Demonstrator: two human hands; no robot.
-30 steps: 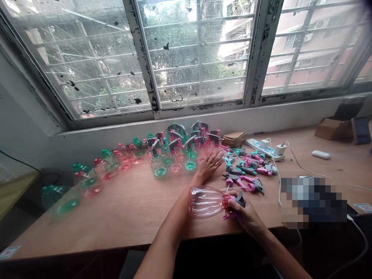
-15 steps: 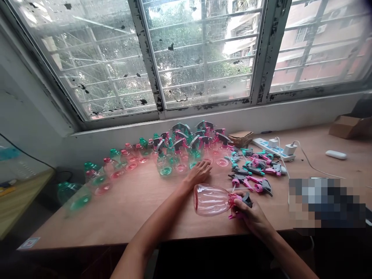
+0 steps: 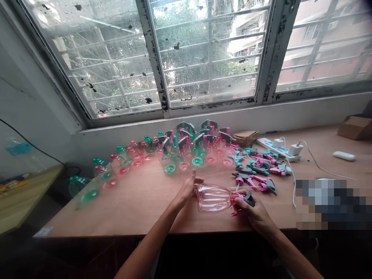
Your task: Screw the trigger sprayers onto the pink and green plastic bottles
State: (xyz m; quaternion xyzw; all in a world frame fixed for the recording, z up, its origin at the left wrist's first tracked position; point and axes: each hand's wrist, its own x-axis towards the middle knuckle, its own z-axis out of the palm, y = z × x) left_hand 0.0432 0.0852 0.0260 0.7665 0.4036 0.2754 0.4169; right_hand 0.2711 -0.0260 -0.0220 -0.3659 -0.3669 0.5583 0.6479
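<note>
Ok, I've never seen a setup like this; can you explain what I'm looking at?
There is no robot: these are a person's bare hands, seen by one head-worn camera looking forward and down. The right hand holds a pink bottle sideways near its neck, where a trigger head sits. The left hand is at the bottle's base; whether it touches is unclear. On the table, bottles without trigger heads stand leftmost, bottles with them centrally, and loose trigger heads lie to the right.
</note>
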